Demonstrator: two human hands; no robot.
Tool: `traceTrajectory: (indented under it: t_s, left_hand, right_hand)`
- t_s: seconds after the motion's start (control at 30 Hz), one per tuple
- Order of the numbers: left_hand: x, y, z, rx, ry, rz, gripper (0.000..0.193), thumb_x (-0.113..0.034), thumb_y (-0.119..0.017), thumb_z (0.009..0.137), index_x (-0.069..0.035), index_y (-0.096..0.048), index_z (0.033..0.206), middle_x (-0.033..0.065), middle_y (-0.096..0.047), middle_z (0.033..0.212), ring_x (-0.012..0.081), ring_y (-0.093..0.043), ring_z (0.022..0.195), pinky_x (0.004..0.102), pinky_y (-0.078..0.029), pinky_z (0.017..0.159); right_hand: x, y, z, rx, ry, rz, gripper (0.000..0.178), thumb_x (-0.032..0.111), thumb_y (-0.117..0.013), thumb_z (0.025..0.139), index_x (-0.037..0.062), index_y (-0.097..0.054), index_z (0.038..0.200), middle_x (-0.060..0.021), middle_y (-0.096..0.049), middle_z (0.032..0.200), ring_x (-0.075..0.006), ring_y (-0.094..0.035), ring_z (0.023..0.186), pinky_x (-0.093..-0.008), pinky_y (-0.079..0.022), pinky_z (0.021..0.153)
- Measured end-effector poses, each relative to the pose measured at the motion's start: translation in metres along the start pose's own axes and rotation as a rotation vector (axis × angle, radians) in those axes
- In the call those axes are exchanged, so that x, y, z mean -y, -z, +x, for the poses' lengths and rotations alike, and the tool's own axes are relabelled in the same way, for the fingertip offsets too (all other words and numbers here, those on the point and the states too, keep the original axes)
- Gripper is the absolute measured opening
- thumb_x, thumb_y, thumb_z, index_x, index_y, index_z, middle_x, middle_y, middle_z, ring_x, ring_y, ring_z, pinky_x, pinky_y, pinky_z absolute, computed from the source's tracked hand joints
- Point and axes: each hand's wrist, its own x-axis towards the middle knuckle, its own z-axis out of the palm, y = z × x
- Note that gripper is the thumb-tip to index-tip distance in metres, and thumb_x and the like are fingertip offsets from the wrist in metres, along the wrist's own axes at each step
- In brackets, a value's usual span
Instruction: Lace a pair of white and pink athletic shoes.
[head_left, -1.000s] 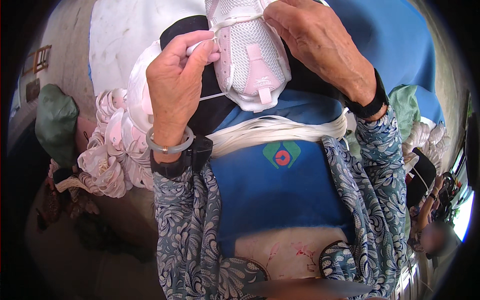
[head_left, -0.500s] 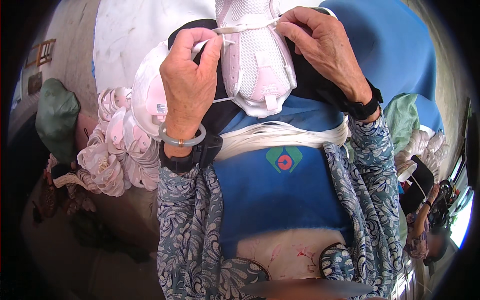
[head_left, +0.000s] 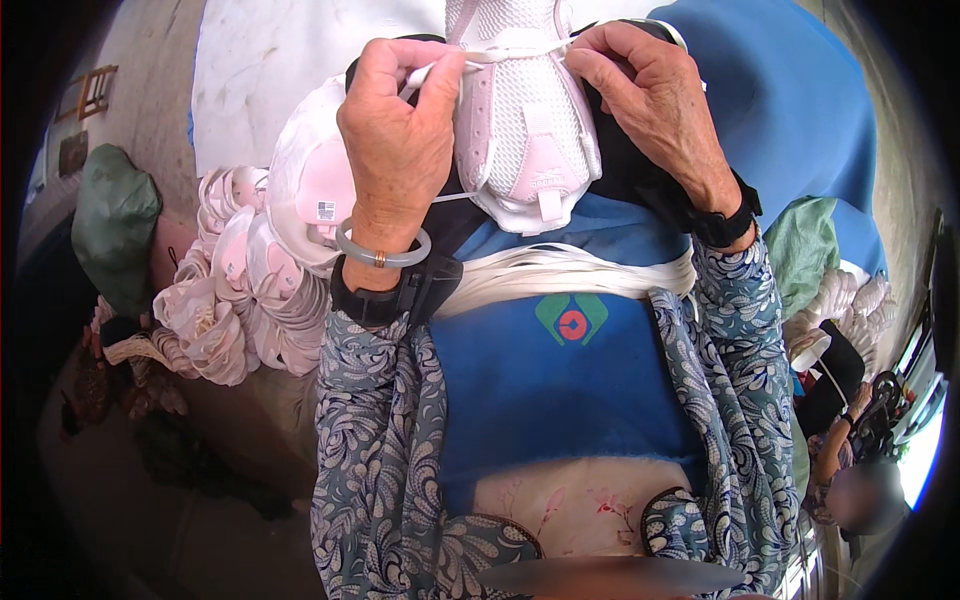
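Note:
In front of me lies a white and pale pink mesh shoe upper [head_left: 535, 120], its heel tab toward my body. A flat white shoelace [head_left: 515, 52] runs across it near the top of the view. My left hand [head_left: 398, 150] pinches the lace on the left side of the upper, thumb against forefinger. On the right side, my right hand [head_left: 650, 105] pinches the lace's other stretch between thumb and fingertips. A bundle of loose white laces [head_left: 575, 272] lies across my lap, over the blue apron [head_left: 570, 400].
Stacks of pink and white shoe uppers [head_left: 245, 290] stand at the left, beside a green sack [head_left: 115, 225]. More uppers [head_left: 840, 310] and a green bag [head_left: 803, 250] are at the right. Another person [head_left: 835, 465] shows at the far right.
My left hand has shifted right and a little up, still pinching the lace. The right hand and the upper have moved slightly rightward.

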Motion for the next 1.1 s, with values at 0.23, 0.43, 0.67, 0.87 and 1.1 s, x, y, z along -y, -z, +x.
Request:
traceTrajectory:
  t_s: [0.23,0.43,0.67,0.87,1.1]
  left_hand:
    - [0.005,-0.002,0.001,-0.033,-0.021,-0.035,0.016,-0.008,-0.074,0.081,0.000,-0.062,0.089,0.0096,-0.069,0.086,0.0125,-0.063,0.074,0.0252,-0.052,0.067]
    - [0.004,-0.002,0.011,0.000,-0.018,-0.087,0.014,-0.008,-0.074,0.081,0.000,-0.063,0.087,0.0058,-0.068,0.080,0.0090,-0.060,0.068,0.0223,-0.049,0.059]
    - [-0.002,-0.001,0.005,-0.011,-0.044,-0.078,0.013,-0.008,-0.074,0.081,-0.001,-0.064,0.083,0.0039,-0.067,0.076,0.0089,-0.059,0.065,0.0227,-0.048,0.059]
    - [-0.010,0.005,0.015,0.145,-0.063,0.125,0.013,-0.010,-0.073,0.084,0.000,-0.066,0.089,0.0063,-0.070,0.084,0.0080,-0.062,0.072,0.0196,-0.050,0.063]
    - [-0.029,0.006,0.047,0.300,-0.647,0.509,0.015,-0.003,-0.069,0.073,0.002,-0.055,0.078,0.0227,-0.059,0.071,0.0405,-0.060,0.070,0.0419,-0.046,0.061]
  right_hand:
    - [-0.004,-0.001,0.000,-0.015,0.029,-0.021,0.023,0.026,-0.063,0.093,0.0048,-0.069,0.099,-0.0015,-0.064,0.080,-0.0096,-0.056,0.067,-0.0222,-0.048,0.060]
    - [-0.005,0.001,0.001,-0.009,0.045,-0.031,0.022,0.024,-0.063,0.093,0.0040,-0.069,0.100,-0.0011,-0.064,0.079,-0.0085,-0.054,0.066,-0.0218,-0.046,0.060]
    - [-0.006,0.000,0.000,-0.001,0.043,-0.011,0.021,0.023,-0.062,0.093,0.0038,-0.068,0.099,-0.0011,-0.063,0.079,-0.0085,-0.053,0.066,-0.0220,-0.046,0.060]
    - [-0.008,0.002,0.000,-0.024,0.045,-0.003,0.020,0.021,-0.062,0.093,0.0026,-0.068,0.097,-0.0013,-0.063,0.078,-0.0093,-0.053,0.066,-0.0214,-0.045,0.060]
    - [0.013,0.006,0.006,0.003,-0.060,0.075,0.015,0.011,-0.061,0.089,-0.0028,-0.063,0.084,-0.0045,-0.056,0.063,-0.0106,-0.051,0.058,-0.0262,-0.042,0.052]
